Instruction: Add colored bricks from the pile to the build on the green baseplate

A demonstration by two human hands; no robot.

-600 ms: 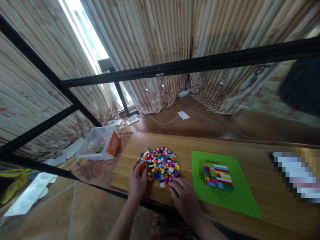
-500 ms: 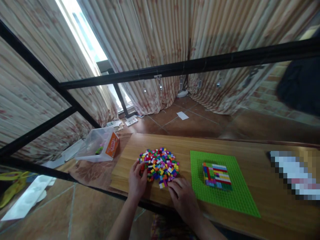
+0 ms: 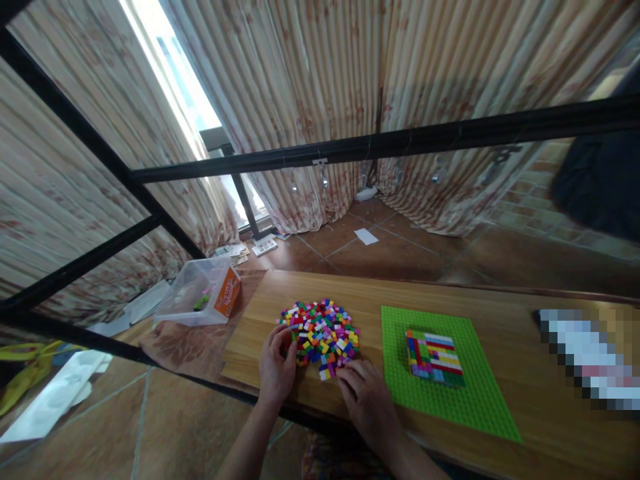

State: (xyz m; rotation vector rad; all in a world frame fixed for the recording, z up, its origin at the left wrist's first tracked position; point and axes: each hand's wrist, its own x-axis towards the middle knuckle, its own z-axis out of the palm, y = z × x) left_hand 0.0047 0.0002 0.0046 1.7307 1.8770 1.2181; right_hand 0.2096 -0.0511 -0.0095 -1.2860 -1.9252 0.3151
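Note:
Small toy building bricks [image 3: 323,337] of many colours lie in a loose pile on the wooden table. My left hand [image 3: 277,367] rests at the pile's left edge, thumb and fingers curved apart with bricks showing between them. At the near right edge of the pile is my right hand [image 3: 367,397], its fingers curled together at the bricks; whatever is under the fingertips is hidden. To its right lies a green studded baseplate [image 3: 480,400], bearing a low, roughly square block of joined multicoloured bricks [image 3: 435,357].
A clear plastic box [image 3: 187,300] with an orange label stands left of the wooden table [image 3: 370,287]. A blurred-out flat object [image 3: 590,353] lies at the table's right. Black metal bars [image 3: 350,148] cross in front of curtains. Papers lie on the floor.
The view has tilted slightly, so everything sits a little lower. More green shows between my left thumb and fingers. Both hands stay nearly in place at the pile.

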